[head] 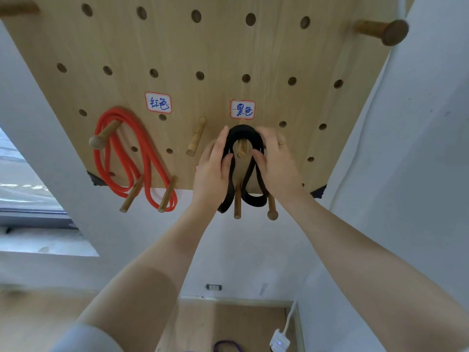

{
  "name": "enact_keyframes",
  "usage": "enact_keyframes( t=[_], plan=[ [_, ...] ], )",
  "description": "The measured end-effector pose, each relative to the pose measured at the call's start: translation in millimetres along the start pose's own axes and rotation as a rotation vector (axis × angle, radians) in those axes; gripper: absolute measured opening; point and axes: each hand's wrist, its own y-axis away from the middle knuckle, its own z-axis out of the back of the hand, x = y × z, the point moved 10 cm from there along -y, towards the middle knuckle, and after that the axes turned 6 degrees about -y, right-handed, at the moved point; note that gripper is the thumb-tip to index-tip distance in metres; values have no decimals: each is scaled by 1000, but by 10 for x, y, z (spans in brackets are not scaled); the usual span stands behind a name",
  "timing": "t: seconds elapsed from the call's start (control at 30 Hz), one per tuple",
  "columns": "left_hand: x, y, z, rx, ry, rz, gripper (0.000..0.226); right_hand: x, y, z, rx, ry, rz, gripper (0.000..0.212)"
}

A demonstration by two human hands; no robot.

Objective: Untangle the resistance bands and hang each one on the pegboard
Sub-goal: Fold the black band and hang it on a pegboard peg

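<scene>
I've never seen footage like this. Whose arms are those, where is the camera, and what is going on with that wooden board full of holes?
There is no machine here: the arms belong to a person, and the single picture comes from a wide-angle camera worn on their head, looking forward and down at the hands. The wooden board is a pegboard on the wall, with wooden pegs stuck into its holes and small handwritten labels. An orange band already hangs in loops over a peg on the left side. In the middle, the left hand and the right hand both grip a black band, whose top loop sits over a peg under a label, while its lower loops dangle below the board. Part of a purple band shows on the floor, beside a white power strip.
</scene>
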Motion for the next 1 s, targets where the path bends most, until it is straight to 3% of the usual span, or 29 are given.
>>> enact_keyframes(
  t=[0.17,0.37,0.53,0.7,0.8,1.0],
  plan=[
    [35,-118,0,-106,36,63,47,82,-120,37,-63,138,70,34],
    [140,-339,-155,-104,154,174,45,-67,-358,65,-121,231,-28,25],
    [101,-332,-62,-240,-211,232,47,-104,-370,9,-111,235,-72,26],
    [183,-258,-213,-42,-84,222,57,-121,-298,11,-60,138,-163,41],
    [260,-124,-128,-24,16,214,62,-77,-131,52,-81,148,-143,52],
    [283,186,31,69,-149,184,65,104,208,71,-127,177,-88,47]
  ],
)
